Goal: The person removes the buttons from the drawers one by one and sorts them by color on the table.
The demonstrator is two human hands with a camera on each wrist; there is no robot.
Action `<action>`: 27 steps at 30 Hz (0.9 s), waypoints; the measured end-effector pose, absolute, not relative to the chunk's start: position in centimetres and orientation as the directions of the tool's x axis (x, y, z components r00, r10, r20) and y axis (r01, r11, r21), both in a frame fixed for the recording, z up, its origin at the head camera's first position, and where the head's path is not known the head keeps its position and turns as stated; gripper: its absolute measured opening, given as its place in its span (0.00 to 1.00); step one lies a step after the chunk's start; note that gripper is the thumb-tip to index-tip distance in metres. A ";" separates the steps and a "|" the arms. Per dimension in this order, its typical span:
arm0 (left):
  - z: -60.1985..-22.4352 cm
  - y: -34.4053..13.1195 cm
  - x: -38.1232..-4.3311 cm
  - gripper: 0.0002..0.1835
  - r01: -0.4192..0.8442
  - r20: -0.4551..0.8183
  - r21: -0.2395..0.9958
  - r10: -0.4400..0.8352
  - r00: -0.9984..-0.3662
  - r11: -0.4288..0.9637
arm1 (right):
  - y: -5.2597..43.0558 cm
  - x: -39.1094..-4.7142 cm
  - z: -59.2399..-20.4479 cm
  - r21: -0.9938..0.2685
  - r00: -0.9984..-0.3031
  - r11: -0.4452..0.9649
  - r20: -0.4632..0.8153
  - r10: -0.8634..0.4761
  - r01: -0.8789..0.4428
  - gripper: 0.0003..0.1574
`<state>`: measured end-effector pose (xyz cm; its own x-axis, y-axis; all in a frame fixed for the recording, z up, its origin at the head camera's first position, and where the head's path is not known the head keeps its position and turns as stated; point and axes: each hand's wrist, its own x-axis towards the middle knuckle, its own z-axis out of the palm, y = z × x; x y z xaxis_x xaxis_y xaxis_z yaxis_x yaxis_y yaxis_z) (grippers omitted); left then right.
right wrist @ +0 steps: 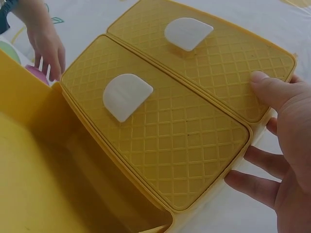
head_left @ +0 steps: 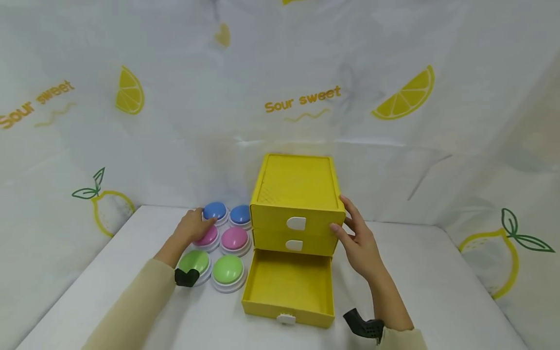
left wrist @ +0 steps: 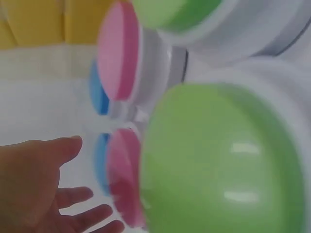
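A yellow drawer cabinet (head_left: 297,182) stands on the table, its two upper drawers closed and its bottom drawer (head_left: 288,287) pulled out, with nothing inside. My right hand (head_left: 358,238) holds the cabinet's right front edge, thumb on the front face and fingers along the side. To the left of the cabinet, my left hand (head_left: 192,226) hovers with loosely spread fingers over the left pink button (head_left: 207,236), close to the left blue button (head_left: 215,210). In the left wrist view, a green button (left wrist: 218,160) fills the foreground and no object lies in that hand.
A right blue button (head_left: 240,214), a right pink button (head_left: 235,238) and two green buttons (head_left: 227,269) complete the cluster left of the cabinet. White drawer handles (head_left: 296,223) project from the front. Behind the white table (head_left: 407,291) hangs a lemon-printed cloth (head_left: 197,131).
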<state>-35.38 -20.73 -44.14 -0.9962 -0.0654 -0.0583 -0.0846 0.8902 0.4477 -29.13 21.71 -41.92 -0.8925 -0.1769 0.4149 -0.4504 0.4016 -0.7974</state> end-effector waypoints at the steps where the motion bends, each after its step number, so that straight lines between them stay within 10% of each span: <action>1: -43.8 -20.6 -34.8 0.37 -0.060 -0.049 0.464 -0.042 -0.998 0.884 | 21.8 -29.2 -41.8 -0.797 -0.894 0.405 0.413 -0.176 -0.448 0.44; 13: -39.7 -17.6 -25.2 0.23 0.139 0.089 0.751 0.110 -0.990 0.645 | 22.4 -29.4 -41.4 -0.784 -0.904 0.453 0.400 -0.153 -0.424 0.44; 27: -45.2 -14.2 -18.7 0.11 0.286 0.138 0.902 0.409 -0.902 0.325 | 21.2 -28.6 -41.5 -0.812 -0.907 0.405 0.386 -0.167 -0.420 0.44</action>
<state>-18.68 -14.20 -45.15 -0.9019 0.4091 0.1383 0.2856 0.3247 0.9017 -28.63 21.23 -41.52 -0.9073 -0.1666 0.3861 -0.4200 0.4047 -0.8123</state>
